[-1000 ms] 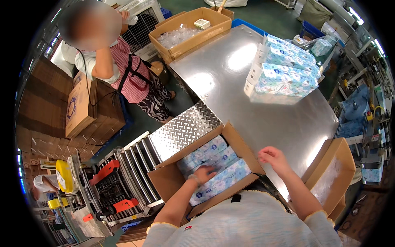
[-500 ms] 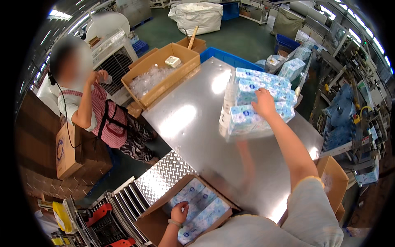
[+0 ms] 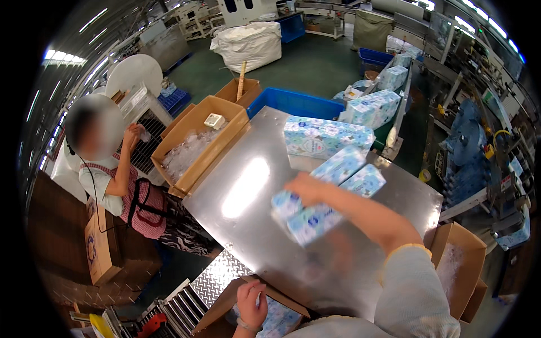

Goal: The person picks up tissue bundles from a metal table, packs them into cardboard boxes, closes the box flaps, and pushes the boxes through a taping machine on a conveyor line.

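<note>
Two long tissue packs in blue floral film lie side by side and slanted on the metal table (image 3: pixel 225 248): a far one (image 3: pixel 342 163) and a near one (image 3: pixel 315 222). My right hand (image 3: pixel 304 188) grips them from above near their left ends; its fingers are blurred and partly hidden. Behind them a third tissue pack (image 3: pixel 329 138) lies by the table's far edge. My left hand (image 3: pixel 251 304), fingers loosely curled and holding nothing, hovers over an open carton (image 3: pixel 222 310) at the near edge. Inside the carton are more such packs (image 3: pixel 279 321), partly covered by my hand and arm.
A co-worker (image 3: pixel 121 174) stands at the left, beside a cardboard box (image 3: pixel 225 135) of clear plastic film. A blue bin (image 3: pixel 296 103) adjoins the far edge. More packs (image 3: pixel 375 107) sit on a conveyor at the far right. Rollers (image 3: pixel 177 310) run at lower left; another carton (image 3: pixel 459 270) stands at right.
My right hand has drawn two packs nearer and turned them aslant, away from the third. My left hand has risen a little from inside the carton. The view has shifted.
</note>
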